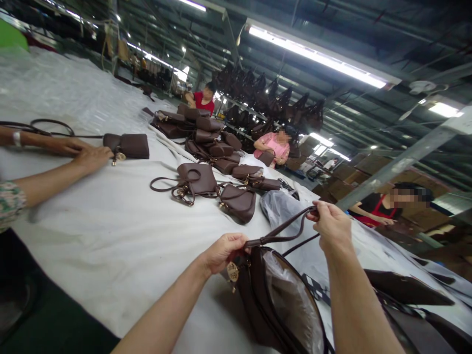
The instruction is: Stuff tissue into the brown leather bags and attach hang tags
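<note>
The lower edge cuts off the open brown bag (256, 300), and clear plastic (291, 295) hides much of its inside. The heaped bags (210, 137) on the white counter (121, 216) overlap too much to count. Two grips, left (224, 253) and right (334, 223), pinch one strap (283, 233); the bag lies below it, between the forearms.

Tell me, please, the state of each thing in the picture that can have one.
Nearest bag: open, clear plastic inside
Strap: doubled, raised above the bag
Left hand: pinching the strap near the bag
Right hand: pinching the strap's far end
Gold charm: hanging
Transparent film: crumpled
Far-left bag: lying down, a co-worker's hand at its edge
Ceiling light: lit
</note>
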### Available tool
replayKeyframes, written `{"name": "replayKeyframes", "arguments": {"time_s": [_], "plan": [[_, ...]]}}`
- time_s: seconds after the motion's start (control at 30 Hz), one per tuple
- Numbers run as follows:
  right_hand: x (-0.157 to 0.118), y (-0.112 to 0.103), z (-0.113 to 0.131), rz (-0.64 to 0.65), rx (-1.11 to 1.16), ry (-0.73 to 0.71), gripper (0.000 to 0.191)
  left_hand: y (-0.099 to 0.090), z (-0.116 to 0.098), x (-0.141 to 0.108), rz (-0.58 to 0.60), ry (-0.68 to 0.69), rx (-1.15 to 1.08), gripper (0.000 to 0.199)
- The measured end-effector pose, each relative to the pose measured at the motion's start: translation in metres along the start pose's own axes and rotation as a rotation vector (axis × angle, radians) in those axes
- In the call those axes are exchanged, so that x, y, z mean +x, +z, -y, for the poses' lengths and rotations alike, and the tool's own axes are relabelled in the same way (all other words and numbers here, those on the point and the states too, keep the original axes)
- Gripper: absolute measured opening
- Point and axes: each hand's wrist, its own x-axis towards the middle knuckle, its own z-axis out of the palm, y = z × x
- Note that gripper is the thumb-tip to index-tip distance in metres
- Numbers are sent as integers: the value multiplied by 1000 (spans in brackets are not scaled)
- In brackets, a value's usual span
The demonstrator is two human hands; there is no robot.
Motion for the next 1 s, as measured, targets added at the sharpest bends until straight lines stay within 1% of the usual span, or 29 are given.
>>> {"name": "replayKeyframes", "arguments": {"time_s": [0.07,0.13,0.2,0.27,0.33,0.4,0.47,0.5,0.57,0.63,0.7,0.83,0.87,0.93,1.0], "plan": [[0,2,5,3,-5,-32,25,-1,-1,-2,21,20,61,46],[0,1,11,34,-10,-66,28,1,-2,-3,-16,60,157,46],[1,0,18,84,-20,-124,31,4,-4,-5,-73,153,326,47],[1,-2,27,168,-38,-200,33,7,-8,-3,-109,262,520,47],[2,-4,38,284,-79,-295,34,9,-13,2,-69,291,595,43],[3,-5,49,372,-145,-391,35,11,-15,13,23,245,510,37],[5,-5,60,397,-225,-472,36,16,-15,25,106,177,358,31],[7,-5,64,397,-269,-503,37,20,-15,30,144,149,289,33],[10,-5,71,393,-364,-555,37,28,-15,38,235,108,201,50],[13,-7,75,377,-461,-596,36,36,-15,40,322,85,190,61],[16,-11,77,358,-534,-619,34,40,-15,37,341,84,202,62],[24,-24,76,269,-610,-625,31,31,-9,28,264,111,179,68],[26,-27,76,246,-614,-616,30,28,-6,28,230,109,194,64],[27,-33,78,235,-605,-592,30,23,-1,31,114,117,280,45],[23,-36,83,250,-586,-595,30,22,4,38,-72,186,457,24]]}}
